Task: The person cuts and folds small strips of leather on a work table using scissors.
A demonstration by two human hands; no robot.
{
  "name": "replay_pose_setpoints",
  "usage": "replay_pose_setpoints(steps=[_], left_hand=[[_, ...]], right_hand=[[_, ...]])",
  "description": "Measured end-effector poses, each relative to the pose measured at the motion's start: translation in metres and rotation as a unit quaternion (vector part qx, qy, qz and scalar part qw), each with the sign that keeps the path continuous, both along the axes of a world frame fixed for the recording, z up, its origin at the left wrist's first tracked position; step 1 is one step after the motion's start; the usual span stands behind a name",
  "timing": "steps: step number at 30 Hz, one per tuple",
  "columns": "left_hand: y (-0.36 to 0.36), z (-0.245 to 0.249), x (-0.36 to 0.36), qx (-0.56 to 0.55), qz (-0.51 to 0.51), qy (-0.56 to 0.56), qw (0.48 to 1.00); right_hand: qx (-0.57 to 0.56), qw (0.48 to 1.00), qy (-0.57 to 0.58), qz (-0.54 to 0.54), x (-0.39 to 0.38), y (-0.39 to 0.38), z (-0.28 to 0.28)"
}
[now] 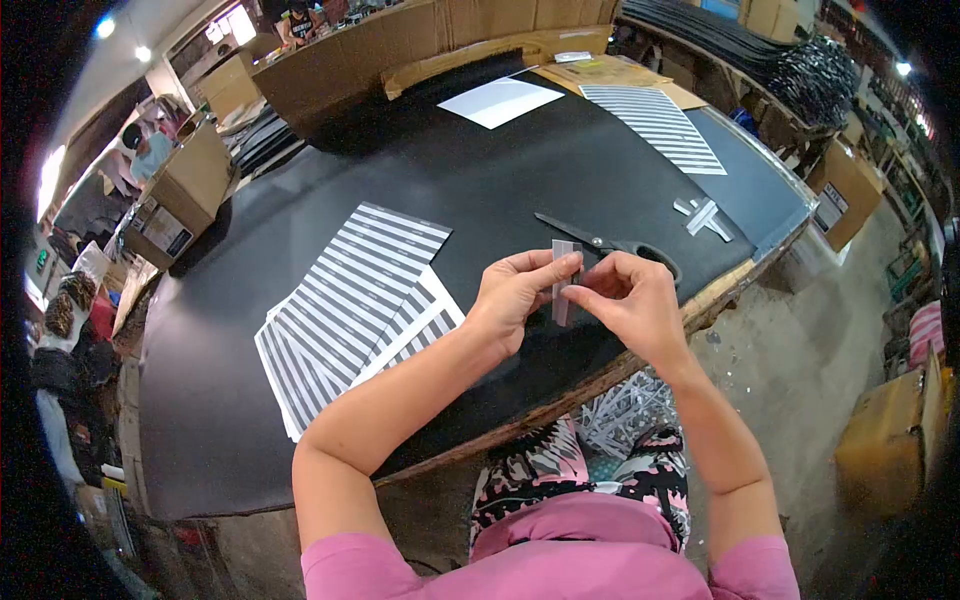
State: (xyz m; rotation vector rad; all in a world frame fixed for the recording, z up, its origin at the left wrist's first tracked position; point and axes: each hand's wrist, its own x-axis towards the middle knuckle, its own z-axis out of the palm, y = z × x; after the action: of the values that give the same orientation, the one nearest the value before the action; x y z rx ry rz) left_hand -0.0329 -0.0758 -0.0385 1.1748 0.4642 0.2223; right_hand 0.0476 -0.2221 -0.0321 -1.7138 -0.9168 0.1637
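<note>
Between my two hands, over the near right part of the black table, is a small stack of grey and white paper strips (564, 255). My left hand (515, 295) pinches the strips from the left side. With thumb and fingertips closed, my right hand (637, 300) grips them from the right. A pair of black scissors (610, 244) lies just behind my hands, its blades pointing left and its handles partly hidden by my right hand. To the left, striped paper sheets (350, 290) lie in a loose, overlapping pile.
Cut strips (704, 217) lie near the right edge of the black table (230, 390). Farther back are another striped sheet (660, 125) and a white sheet (500, 101). A cardboard box (180, 200) stands at the left. Paper scraps (628, 412) are heaped below the table edge.
</note>
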Motion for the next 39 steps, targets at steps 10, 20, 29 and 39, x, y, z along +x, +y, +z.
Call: replay_pose_setpoints(steps=[10, 20, 29, 39], left_hand=[[0.010, 0.000, 0.005, -0.037, -0.041, -0.030, 0.998], [0.017, -0.009, 0.008, -0.093, -0.010, -0.029, 0.995], [0.011, -0.011, 0.008, -0.053, -0.028, -0.049, 0.997], [0.001, -0.012, 0.007, -0.086, -0.066, -0.061, 0.992]], right_hand=[[0.031, 0.999, 0.034, -0.014, 0.044, 0.003, 0.009], [-0.104, 0.959, -0.242, -0.104, 0.119, 0.010, 0.001], [-0.014, 0.998, 0.012, 0.062, 0.032, 0.002, 0.016], [0.005, 0.982, 0.076, -0.174, 0.161, -0.058, 0.013]])
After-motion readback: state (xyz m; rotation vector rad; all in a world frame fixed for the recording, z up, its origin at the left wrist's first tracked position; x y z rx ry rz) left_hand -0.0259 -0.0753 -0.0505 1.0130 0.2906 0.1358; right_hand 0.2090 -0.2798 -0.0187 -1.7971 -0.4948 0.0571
